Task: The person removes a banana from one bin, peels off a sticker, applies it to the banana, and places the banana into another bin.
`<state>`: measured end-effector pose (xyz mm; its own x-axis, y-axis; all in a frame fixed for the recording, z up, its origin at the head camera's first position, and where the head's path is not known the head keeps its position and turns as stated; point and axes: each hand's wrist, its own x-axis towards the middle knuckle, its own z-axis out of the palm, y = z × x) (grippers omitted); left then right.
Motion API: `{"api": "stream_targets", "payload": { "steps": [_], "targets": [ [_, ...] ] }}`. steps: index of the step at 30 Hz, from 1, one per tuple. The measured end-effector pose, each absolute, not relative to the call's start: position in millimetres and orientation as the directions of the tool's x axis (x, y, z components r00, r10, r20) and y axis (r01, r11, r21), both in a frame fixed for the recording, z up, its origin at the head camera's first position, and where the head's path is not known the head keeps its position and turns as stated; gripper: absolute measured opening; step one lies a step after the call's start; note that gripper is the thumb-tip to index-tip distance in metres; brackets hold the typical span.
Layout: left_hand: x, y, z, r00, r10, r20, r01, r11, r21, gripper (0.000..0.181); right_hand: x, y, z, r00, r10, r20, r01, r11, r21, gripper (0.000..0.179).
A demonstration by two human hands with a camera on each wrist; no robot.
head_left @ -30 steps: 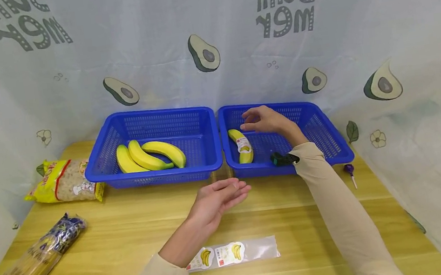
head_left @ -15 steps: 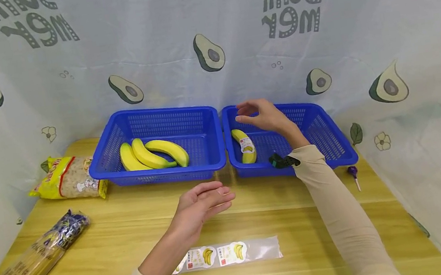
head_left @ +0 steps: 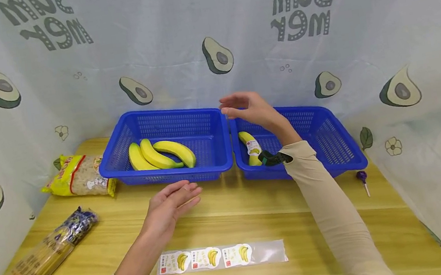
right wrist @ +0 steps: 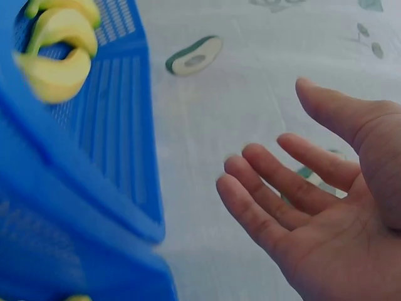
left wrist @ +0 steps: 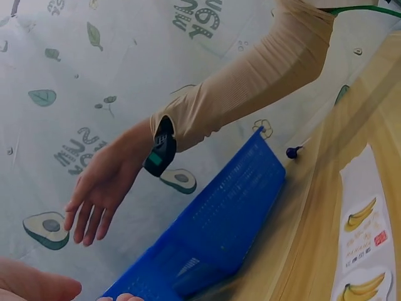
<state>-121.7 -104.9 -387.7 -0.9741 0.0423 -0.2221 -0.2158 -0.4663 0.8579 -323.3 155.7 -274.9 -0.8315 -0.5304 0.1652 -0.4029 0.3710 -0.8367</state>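
Note:
My right hand (head_left: pixel 253 113) is raised above the place where the two blue baskets meet, its fingers loosely bent around nothing. In the right wrist view the palm of that hand (right wrist: pixel 338 232) faces the camera, bare. Three bananas (head_left: pixel 159 155) lie in the left basket (head_left: pixel 167 177). In the right basket (head_left: pixel 347 167) lies one banana (head_left: pixel 245 139) with a white banana label on it, partly behind my wrist strap. My left hand (head_left: pixel 169 208) hovers over the table in front of the left basket, fingers relaxed and holding nothing.
A clear strip with three banana stickers (head_left: pixel 205 258) lies on the table near me. To the left are a yellow bag of dry food (head_left: pixel 82 176) and a long pack of pasta (head_left: pixel 39 264). A purple lollipop (head_left: pixel 362 177) lies right of the right basket. A printed curtain hangs behind.
My right hand has risen from the labelled banana and moved left over the baskets' shared edge. My left hand has drawn left and back, uncovering more of the sticker strip.

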Motion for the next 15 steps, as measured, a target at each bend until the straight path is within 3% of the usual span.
{"api": "stream_targets", "payload": {
  "steps": [8, 15],
  "targets": [
    [-126, -139, -388, -0.967, -0.062, -0.247, -0.182, -0.51, 0.841, 0.044, -331, 123, -275, -0.765, -0.626, 0.155, -0.411, 0.289, -0.865, 0.043],
    [-129, -162, -387, -0.958, -0.105, -0.265, -0.159, -0.573, 0.804, 0.028, -338, 99, -278, -0.733, -0.668, 0.128, -0.353, 0.212, -0.911, 0.04]
  ]
}}
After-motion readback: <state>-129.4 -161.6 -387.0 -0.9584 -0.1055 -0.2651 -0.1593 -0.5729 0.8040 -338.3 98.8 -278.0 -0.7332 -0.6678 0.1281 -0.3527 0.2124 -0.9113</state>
